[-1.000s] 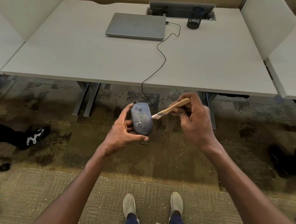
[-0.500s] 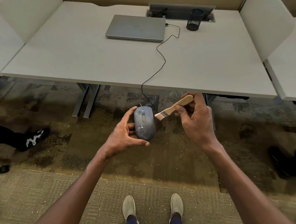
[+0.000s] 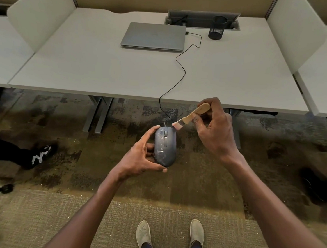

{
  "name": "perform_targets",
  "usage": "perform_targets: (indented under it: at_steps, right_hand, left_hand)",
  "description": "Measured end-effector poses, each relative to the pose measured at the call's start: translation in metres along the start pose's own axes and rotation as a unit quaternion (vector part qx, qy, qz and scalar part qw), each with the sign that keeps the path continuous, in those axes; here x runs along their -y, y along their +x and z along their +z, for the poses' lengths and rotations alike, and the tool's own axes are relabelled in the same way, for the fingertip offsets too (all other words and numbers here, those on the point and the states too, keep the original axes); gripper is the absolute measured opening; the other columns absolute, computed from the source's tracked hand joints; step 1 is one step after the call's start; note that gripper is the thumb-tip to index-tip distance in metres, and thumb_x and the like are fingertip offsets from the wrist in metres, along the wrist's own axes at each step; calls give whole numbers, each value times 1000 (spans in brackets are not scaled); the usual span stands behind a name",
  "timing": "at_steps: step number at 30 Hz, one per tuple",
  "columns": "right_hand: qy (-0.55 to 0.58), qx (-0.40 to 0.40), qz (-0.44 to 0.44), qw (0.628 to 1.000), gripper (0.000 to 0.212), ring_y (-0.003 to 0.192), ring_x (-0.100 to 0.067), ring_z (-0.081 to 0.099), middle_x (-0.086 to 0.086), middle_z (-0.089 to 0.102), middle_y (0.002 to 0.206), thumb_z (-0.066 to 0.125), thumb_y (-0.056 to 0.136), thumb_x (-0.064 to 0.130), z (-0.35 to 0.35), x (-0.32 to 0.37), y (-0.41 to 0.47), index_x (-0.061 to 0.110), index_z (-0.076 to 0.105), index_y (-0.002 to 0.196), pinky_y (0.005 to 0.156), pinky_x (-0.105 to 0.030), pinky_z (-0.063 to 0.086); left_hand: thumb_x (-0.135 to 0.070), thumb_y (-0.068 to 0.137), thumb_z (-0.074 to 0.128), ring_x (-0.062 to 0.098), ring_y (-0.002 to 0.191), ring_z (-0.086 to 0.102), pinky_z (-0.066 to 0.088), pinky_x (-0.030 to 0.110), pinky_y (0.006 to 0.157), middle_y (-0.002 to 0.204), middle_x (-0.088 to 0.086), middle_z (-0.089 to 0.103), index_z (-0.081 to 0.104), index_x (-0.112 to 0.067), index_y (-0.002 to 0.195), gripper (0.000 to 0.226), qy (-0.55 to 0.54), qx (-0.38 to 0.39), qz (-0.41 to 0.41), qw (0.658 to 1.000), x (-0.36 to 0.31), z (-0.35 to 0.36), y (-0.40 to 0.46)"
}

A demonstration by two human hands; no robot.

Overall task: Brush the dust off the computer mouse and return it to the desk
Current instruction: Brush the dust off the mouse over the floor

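Observation:
A grey wired computer mouse (image 3: 165, 146), speckled with pale dust, is held in the air in front of the white desk (image 3: 104, 72), over the carpet. My left hand (image 3: 141, 157) grips it from the left side and underneath. My right hand (image 3: 214, 130) holds a small wooden-handled brush (image 3: 192, 116); its bristles sit at the mouse's front right corner, close to where the cable leaves. The black cable (image 3: 181, 67) runs up over the desk edge to a closed grey laptop (image 3: 154, 36).
A black mesh pen cup (image 3: 216, 29) stands at the back right of the desk beside a cable hatch (image 3: 203, 19). White divider panels (image 3: 40, 18) flank the desk. Another person's black shoe (image 3: 40, 154) is at the left; my own shoes (image 3: 144, 234) are below.
The brush has lifted from the mouse's right side up to its front corner. The mouse has turned slightly straighter in my left hand, and both hands have shifted a little to the right.

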State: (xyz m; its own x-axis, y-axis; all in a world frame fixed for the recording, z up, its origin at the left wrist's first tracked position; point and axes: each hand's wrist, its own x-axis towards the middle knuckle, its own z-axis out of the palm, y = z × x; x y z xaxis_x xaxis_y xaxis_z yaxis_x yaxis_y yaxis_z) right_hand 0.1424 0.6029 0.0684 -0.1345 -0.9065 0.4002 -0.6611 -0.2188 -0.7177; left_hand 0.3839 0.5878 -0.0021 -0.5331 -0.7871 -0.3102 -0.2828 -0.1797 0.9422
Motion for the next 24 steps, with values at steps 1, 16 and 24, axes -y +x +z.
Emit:
perform_targets:
  at_steps: [1,16,24]
  right_hand:
    - [-5,-3,4,1000,31,73,-11,67,5,66,89,70,92,14,0,-1,1,11,48,113,66,-22,58]
    - [14,-4,115,993,31,76,-18,72,5,66,93,63,95,10,47,-5,2,19,54,123,69,-41,63]
    - [55,-6,216,975,31,85,-8,63,5,64,96,69,91,9,55,-20,2,16,60,119,66,-9,50]
  left_hand:
    - [6,60,93,26,116,71,60,52,93,130,10,66,19,-48,154,131,-1,0,2,1000,-1,-1,0]
    - [5,62,92,25,116,70,60,50,92,136,8,61,23,-60,147,128,-12,34,21,999,-16,-1,1]
    - [-4,60,96,30,123,66,57,56,97,143,11,56,17,-59,152,133,5,57,6,998,-20,10,6]
